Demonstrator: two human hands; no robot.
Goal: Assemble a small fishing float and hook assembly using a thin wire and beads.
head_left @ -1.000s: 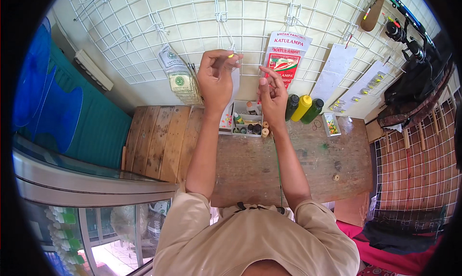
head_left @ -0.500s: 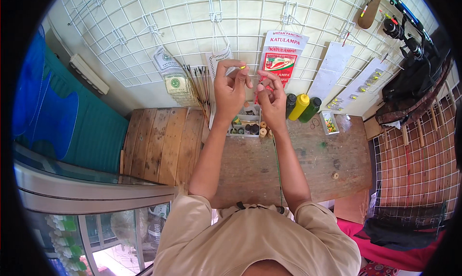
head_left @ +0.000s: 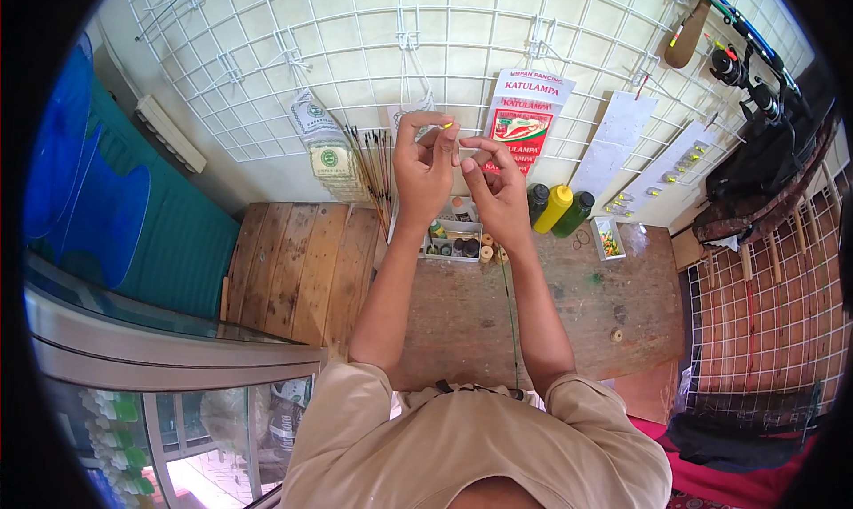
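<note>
Both my hands are raised in front of the wire grid, with their fingertips close together. My left hand pinches a small yellow piece between thumb and forefinger; only a bit of it shows, so its kind is unclear. Just to the right, my right hand has its fingers bent and its thumb drawn toward the forefinger, beside the left fingertips. Anything held there is too fine to make out. Below the right hand a thin green rod or line runs down across the wooden table.
Behind the hands stand a compartment tray of small jars, wooden spools, a yellow bottle and dark bottles. A small white box sits to their right. Packets hang on the grid; fishing reels are at upper right.
My right hand has shifted slightly left and turned, bringing its fingertips nearer the left ones. The left hand keeps its pinch on the yellow piece. The whole view has tipped slightly.
</note>
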